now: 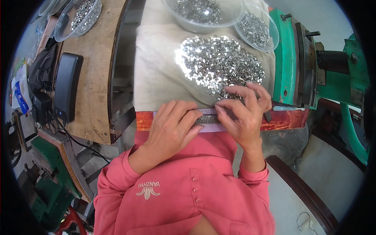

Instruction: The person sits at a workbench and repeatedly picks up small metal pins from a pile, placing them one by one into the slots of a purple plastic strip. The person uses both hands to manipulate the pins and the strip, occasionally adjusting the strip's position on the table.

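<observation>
A glittering heap of small, flat metal pieces (223,60) lies spread on a cream cloth (154,66) before me. At the table's near edge sits a narrow grey ribbed metal strip (210,120), with checked purple cloth under it. My left hand (168,127) is curled at the strip's left end, thumb and index finger on either side of it. Above its right end, by the heap's lower edge, my right hand (247,113) has thumb and index finger pinched together. Whatever lies between those fingertips is too small to make out.
A clear bowl (188,26) and a clear round tub (274,41) of metal pieces stand behind the heap. Green machinery (284,66) borders the right. On the left, a wooden table (96,74) carries a black power bank (68,88) and another tub (60,33).
</observation>
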{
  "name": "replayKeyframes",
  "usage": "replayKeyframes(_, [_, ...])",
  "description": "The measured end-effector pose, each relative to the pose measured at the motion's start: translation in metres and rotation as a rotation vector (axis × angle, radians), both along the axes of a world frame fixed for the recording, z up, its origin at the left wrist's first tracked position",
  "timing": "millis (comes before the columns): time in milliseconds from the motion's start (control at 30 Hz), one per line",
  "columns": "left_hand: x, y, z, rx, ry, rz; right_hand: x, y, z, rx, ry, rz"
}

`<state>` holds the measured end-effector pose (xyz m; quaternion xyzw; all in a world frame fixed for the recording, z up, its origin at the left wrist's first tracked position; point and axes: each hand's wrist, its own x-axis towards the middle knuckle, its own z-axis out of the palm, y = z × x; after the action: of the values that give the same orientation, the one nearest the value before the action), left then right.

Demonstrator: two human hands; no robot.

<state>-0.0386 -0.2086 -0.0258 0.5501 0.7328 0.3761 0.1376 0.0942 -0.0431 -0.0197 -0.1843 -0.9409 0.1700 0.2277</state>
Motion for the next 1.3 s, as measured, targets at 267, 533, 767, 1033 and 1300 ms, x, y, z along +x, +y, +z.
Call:
replayKeyframes(267, [0.003, 0.008, -0.006, -0.012, 0.080, -0.039, 0.022, -0.019, 0.006, -0.057, -0.085, 0.024])
replayKeyframes(533, [-0.003, -0.003, 0.001, -0.051, 0.066, -0.031, -0.017, 0.004, 0.003, 0.096, -0.032, 0.030])
replayKeyframes(767, [-0.001, -0.003, 0.000, 0.019, -0.003, 0.010, -0.031, 0.001, 0.004, 0.097, -0.100, 0.107])
replayKeyframes(1033, [0.002, -0.002, -0.004, 0.060, 0.050, 0.005, -0.028, -0.005, -0.003, 0.133, -0.075, 0.088])
replayKeyframes(1300, [0.005, 0.002, -0.004, 0.076, 0.018, 0.044, -0.005, -0.004, 0.003, 0.021, 0.033, 0.001])
